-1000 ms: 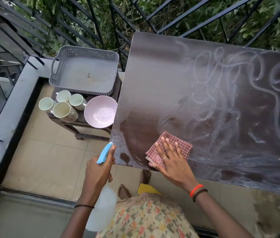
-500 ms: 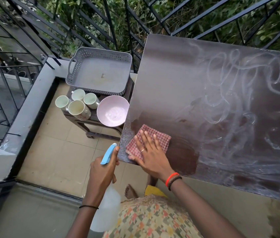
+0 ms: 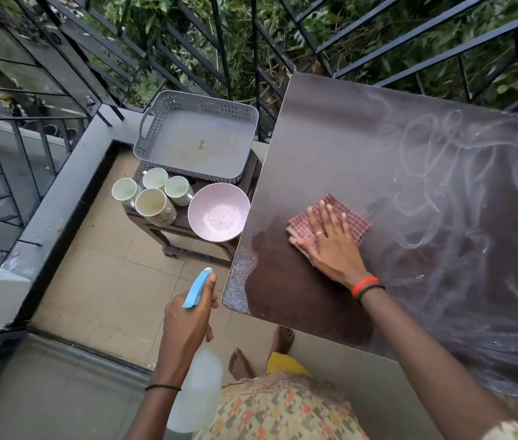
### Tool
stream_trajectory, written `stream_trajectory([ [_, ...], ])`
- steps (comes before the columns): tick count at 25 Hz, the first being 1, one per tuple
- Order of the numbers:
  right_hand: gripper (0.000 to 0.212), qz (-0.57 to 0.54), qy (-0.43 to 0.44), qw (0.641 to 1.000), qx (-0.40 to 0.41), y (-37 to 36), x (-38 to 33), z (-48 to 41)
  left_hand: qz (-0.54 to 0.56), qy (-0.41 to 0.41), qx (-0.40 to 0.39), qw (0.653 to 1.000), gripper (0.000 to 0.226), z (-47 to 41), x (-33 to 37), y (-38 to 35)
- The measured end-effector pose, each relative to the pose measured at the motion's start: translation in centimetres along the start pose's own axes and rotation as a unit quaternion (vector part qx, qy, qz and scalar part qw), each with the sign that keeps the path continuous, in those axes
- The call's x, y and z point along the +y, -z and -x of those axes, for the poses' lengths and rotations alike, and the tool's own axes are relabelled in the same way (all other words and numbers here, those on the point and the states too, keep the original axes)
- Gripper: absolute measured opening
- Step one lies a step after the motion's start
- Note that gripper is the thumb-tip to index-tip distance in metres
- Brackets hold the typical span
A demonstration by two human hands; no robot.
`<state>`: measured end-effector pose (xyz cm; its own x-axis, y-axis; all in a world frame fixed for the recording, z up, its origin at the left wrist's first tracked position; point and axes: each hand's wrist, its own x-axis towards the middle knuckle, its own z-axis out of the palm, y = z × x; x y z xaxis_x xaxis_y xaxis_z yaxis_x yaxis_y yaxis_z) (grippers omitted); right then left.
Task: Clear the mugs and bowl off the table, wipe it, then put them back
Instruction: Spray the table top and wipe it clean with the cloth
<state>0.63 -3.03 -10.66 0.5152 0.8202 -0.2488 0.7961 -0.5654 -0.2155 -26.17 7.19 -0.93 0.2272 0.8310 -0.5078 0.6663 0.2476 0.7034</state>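
Note:
My right hand point(image 3: 330, 246) presses flat on a folded red-checked cloth point(image 3: 354, 222) near the left side of the dark brown table point(image 3: 346, 138). The tabletop carries white swirled streaks at right and a wet dark patch at its near-left corner. My left hand point(image 3: 189, 315) grips a clear spray bottle point(image 3: 195, 395) with a blue trigger head, held off the table's left edge. Several pale mugs point(image 3: 154, 203) and a pink bowl point(image 3: 218, 212) stand on a low dark side table point(image 3: 184, 222) to the left.
A grey perforated tray point(image 3: 199, 144) lies on the side table behind the mugs. Black metal railings point(image 3: 187, 42) enclose the balcony, with foliage beyond. A raised grey ledge point(image 3: 60, 198) borders the tiled floor at left. My bare feet point(image 3: 242, 363) stand below the table's near edge.
My right hand slid the cloth from the near-left corner up and to the right along the table's left side, leaving a wiped dark patch. The left hand kept the bottle steady.

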Motion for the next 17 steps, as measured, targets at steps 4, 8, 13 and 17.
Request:
stream_trajectory([
  [4, 0.078, -0.008, 0.078, 0.997, -0.027, -0.8, -7.4, -2.7, 0.004, 0.014, 0.011, 1.0, 0.053, -0.7, 0.5, 0.2],
  [8, 0.08, -0.003, 0.168, 0.985, -0.032, -4.4, -12.8, 2.3, 0.008, 0.016, 0.02, 1.0, 0.05, -1.4, 0.8, 0.6],
  [13, 0.078, 0.028, 0.186, 0.982, -0.024, -5.4, -9.8, 8.7, 0.004, 0.019, 0.033, 0.999, 0.049, -2.0, 0.8, 1.1],
  [17, 0.077, 0.02, 0.117, 0.993, -0.013, -2.9, -3.9, 7.0, 0.008, 0.027, 0.036, 0.999, 0.048, -2.3, 1.0, 1.1],
])
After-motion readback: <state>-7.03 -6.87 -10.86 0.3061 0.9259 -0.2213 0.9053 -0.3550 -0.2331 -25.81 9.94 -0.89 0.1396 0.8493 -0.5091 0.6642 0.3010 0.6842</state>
